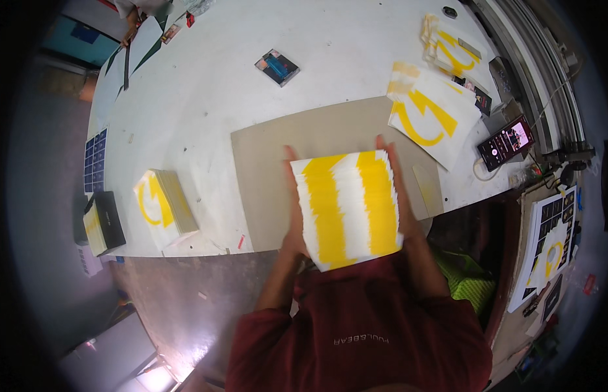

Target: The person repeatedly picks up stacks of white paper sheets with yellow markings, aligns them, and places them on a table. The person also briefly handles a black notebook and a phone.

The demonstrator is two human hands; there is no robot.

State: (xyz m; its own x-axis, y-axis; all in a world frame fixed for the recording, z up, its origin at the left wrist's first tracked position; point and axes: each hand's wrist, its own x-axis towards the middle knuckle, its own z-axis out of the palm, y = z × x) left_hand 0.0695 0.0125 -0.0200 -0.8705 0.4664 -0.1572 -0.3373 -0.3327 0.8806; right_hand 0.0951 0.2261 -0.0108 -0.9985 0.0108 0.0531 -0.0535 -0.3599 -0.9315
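The fingers of the left hand (pixel 295 210) and of the right hand (pixel 402 191) are almost straight, pointing away from the body. They are not clenched; together they grasp the thick stack of yellow-and-white sheets (pixel 348 209) between them. The hands are somewhat blurred, so I cannot tell how firmly they press. If the pressure is weak or unequal, I think the middle sheets could slip down and fan out; too strong pressure could bend the uneven borders beside the fingers. The stack seems to turn its sheet edges upward, and its two yellow bands run from the fingertips toward the wrists. Its long axis, only slightly longer than the width, follows this line, the far end leaning a little to the left. Beyond the fingertips extends the beige board (pixel 265 163). Farther right of the right fingers are the loose printed sheets (pixel 425 117) and a smartphone (pixel 506 144); well left of the left fingers is another printed pile (pixel 161 202).
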